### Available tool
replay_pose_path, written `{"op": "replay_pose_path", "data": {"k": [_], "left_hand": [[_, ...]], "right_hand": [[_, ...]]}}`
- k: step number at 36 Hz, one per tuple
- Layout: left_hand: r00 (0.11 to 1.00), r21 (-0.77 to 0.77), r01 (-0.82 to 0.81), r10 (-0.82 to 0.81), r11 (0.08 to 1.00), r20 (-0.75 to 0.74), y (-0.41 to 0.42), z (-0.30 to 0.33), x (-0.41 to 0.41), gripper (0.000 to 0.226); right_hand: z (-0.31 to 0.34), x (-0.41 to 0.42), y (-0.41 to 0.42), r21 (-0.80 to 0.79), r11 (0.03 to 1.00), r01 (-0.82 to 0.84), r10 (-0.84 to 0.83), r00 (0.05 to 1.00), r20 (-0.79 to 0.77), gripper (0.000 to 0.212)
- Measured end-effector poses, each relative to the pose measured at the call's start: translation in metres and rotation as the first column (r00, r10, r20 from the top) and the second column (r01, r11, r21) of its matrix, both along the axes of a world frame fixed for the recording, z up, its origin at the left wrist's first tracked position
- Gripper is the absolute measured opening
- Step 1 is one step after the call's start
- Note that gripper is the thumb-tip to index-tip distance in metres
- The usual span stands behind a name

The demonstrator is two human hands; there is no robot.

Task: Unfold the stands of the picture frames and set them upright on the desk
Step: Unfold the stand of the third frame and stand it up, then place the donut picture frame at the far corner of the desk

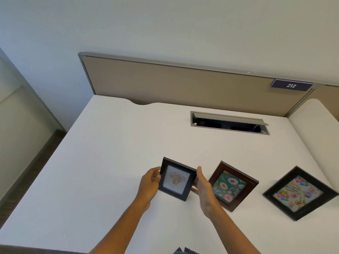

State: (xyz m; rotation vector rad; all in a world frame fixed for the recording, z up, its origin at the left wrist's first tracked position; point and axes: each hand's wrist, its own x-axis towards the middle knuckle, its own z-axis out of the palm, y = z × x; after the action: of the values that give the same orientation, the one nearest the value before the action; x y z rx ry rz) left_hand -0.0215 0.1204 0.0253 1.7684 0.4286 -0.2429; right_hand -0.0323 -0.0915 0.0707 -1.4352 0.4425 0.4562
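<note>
A small black frame with a flower-pot picture (176, 179) is held between both hands above the white desk (110, 153), picture side facing me. My left hand (150, 182) grips its left edge and my right hand (201, 184) grips its right edge. Its stand is hidden behind it. To the right stands a brown frame with a doughnut picture (233, 186), tilted back. Further right a black frame with a birthday picture (298, 193) leans back too. Whether their stands are unfolded is hidden.
An open cable hatch (229, 122) is set into the desk near the back. A beige divider panel (183, 85) with a "212" sign (291, 85) runs along the far edge. The desk's left edge drops to the floor (36, 158).
</note>
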Motion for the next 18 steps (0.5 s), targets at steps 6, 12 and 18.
{"op": "replay_pose_path", "data": {"k": [6, 12, 18], "left_hand": [[0.993, -0.002, -0.107, 0.107, 0.994, 0.057, 0.003, -0.004, -0.019, 0.034], [0.982, 0.055, -0.129, 0.120, 0.990, 0.144, 0.000, -0.005, -0.059, 0.032], [0.961, 0.124, 0.006, -0.040, 0.992, 0.275, -0.014, -0.001, -0.100, 0.030]], "right_hand": [[0.001, -0.014, -0.006, -0.079, 0.997, -0.007, 0.014, 0.997, 0.081, 0.093], [0.002, -0.030, -0.021, -0.211, 0.976, -0.058, 0.080, 0.992, 0.096, 0.104], [-0.001, -0.058, -0.056, -0.352, 0.935, -0.052, 0.088, 0.992, 0.087, 0.068]]}}
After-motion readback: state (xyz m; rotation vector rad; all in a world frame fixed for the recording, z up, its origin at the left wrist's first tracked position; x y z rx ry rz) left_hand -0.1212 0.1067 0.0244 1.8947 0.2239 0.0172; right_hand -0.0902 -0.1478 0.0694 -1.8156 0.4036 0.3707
